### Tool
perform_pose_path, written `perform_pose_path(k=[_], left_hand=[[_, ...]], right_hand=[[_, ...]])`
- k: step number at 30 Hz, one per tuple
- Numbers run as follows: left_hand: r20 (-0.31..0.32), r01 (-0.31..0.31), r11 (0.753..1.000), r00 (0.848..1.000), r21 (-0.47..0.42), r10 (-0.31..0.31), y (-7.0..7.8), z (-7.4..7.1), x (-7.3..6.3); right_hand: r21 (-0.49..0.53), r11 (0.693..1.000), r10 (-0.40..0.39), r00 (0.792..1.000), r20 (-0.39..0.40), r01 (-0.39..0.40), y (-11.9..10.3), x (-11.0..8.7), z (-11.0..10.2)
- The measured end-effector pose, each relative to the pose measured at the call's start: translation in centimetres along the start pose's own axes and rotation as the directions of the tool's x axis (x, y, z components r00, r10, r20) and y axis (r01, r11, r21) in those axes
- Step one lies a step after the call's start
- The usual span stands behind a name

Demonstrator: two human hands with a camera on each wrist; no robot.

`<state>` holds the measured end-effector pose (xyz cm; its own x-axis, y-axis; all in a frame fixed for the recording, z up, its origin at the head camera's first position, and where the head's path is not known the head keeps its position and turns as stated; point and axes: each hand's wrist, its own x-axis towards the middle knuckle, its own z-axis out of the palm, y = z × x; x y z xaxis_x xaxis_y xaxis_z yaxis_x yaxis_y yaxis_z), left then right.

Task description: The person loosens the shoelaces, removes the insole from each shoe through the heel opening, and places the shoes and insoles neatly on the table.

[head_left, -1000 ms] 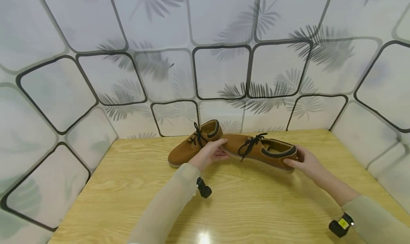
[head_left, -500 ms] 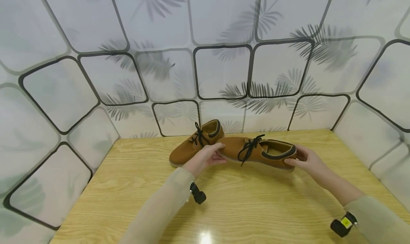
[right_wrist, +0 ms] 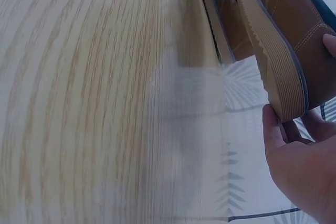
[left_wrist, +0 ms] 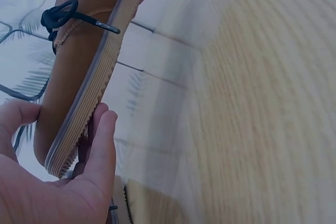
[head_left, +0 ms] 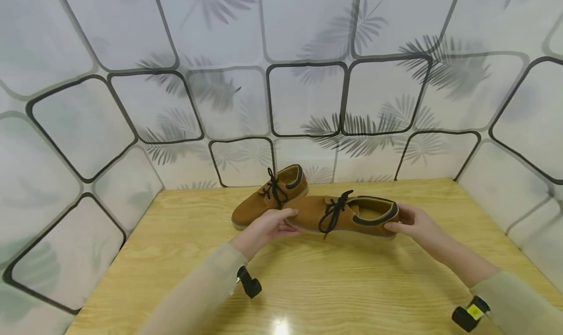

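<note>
Two brown lace-up shoes with black laces are in the head view. My hands hold the nearer shoe (head_left: 308,212) between them, slightly above the table. At its toe my left hand (head_left: 267,227) grips with the thumb on the upper and the fingers under the sole, as the left wrist view shows. My right hand (head_left: 420,227) grips the heel, thumb on the near side and fingers behind and below. The other shoe (head_left: 250,209) stands behind and to the left, toe pointing left and toward me, partly hidden by the held shoe and my left hand.
A light wooden table (head_left: 334,281) spreads under both arms. White patterned sheeting (head_left: 303,100) with dark outlines and grey leaves rises at the back and both sides. The standing shoe is close to the back sheeting.
Both hands have brought the held shoe a little toward me and to the left, and its toe has moved lower. The other shoe has stayed in place.
</note>
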<state>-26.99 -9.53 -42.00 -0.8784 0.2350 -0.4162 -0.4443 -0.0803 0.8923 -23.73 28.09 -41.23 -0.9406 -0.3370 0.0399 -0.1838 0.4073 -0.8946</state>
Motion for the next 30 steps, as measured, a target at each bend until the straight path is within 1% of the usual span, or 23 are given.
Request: perform_pose_path(k=[3, 7, 14, 17, 20, 25, 30], left_hand=[[0.015, -0.009, 0.999, 1.000, 0.040, 0.008, -0.2, -0.6, -0.6], [0.035, -0.024, 0.995, 0.999, 0.095, 0.021, -0.6, -1.4, -1.3], [0.072, -0.004, 0.993, 0.997, 0.121, -0.005, -1.2, -2.8, -2.6], [0.080, -0.007, 0.990, 0.997, 0.141, -0.005, -1.3, -3.3, -3.3], [0.064, -0.008, 0.985, 0.998, 0.175, -0.003, -1.2, -3.6, -4.0], [0.015, -0.008, 0.977, 1.000, 0.213, 0.005, -1.2, -4.0, -5.0], [0.028, -0.023, 0.970, 0.999, 0.242, 0.017, -1.1, -4.4, -5.9]], right_hand=[[0.015, 1.000, 0.010, 1.000, 0.005, -0.010, -0.1, 0.1, 0.4], [0.050, 0.999, -0.010, 0.999, 0.035, 0.009, -0.2, 0.1, 0.8], [0.069, 0.997, -0.045, 0.996, 0.077, 0.040, -0.5, 0.1, 1.4], [0.080, 0.995, -0.059, 0.994, 0.094, 0.051, -0.8, 0.1, 1.6], [0.103, 0.994, -0.061, 0.991, 0.122, 0.049, -1.0, 0.1, 1.8], [0.111, 0.993, -0.042, 0.986, 0.160, 0.024, -1.1, 0.2, 2.4], [0.093, 0.995, -0.044, 0.983, 0.178, 0.027, -1.2, 0.2, 3.0]])
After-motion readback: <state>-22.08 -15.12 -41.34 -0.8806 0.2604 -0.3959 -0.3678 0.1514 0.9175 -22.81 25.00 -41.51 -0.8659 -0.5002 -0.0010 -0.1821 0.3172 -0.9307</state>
